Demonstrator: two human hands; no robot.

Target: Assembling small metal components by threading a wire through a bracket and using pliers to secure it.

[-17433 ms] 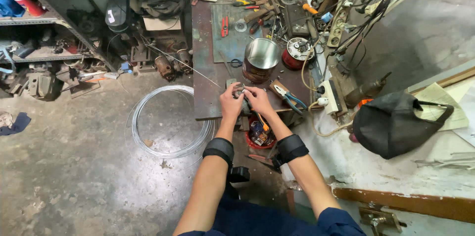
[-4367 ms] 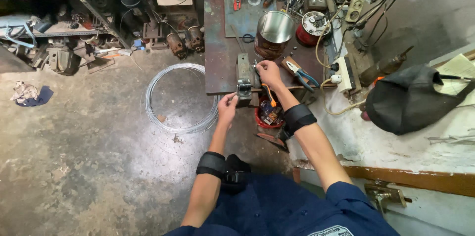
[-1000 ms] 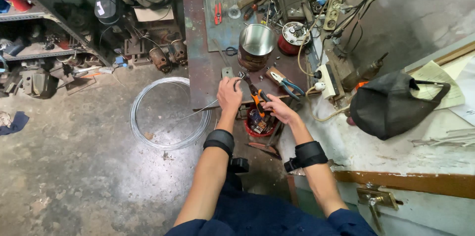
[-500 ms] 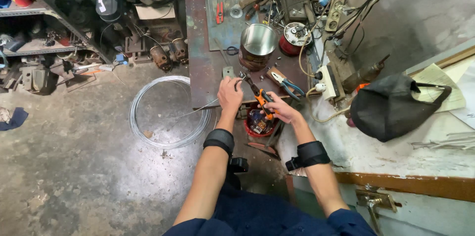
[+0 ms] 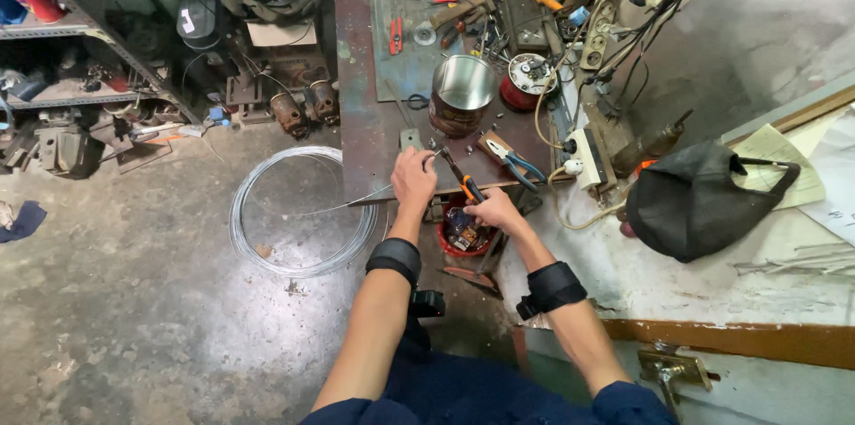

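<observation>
The wire (image 5: 356,200) you are working is thin, bare and silvery-grey; one strand runs from your left hand (image 5: 414,177) at the front edge of the counter (image 5: 365,135), slants down and to the left off that edge, and joins the coil of wire (image 5: 298,211) that lies in a loose round hoop on the concrete floor (image 5: 134,300) just left of the counter. Your left hand is closed on the strand's end, fingers pinched together over the counter's front edge near a small flat metal piece (image 5: 411,137). Your right hand (image 5: 494,209) is clenched round the orange handles of a pair of pliers (image 5: 461,183), whose dark nose points up and to the left and reaches the wire right beside your left fingertips; whether the nose bites the wire is too small to tell. So the wire end sits between your two hands, touching the left and at the tip of the tool in the right, while the coil lies well to the left of both, below your left forearm's line. Behind your hands stand a shiny metal can (image 5: 463,91) and blue-handled pliers (image 5: 509,158) on the counter, and a red bucket (image 5: 463,233) of parts sits beneath your right hand.
</observation>
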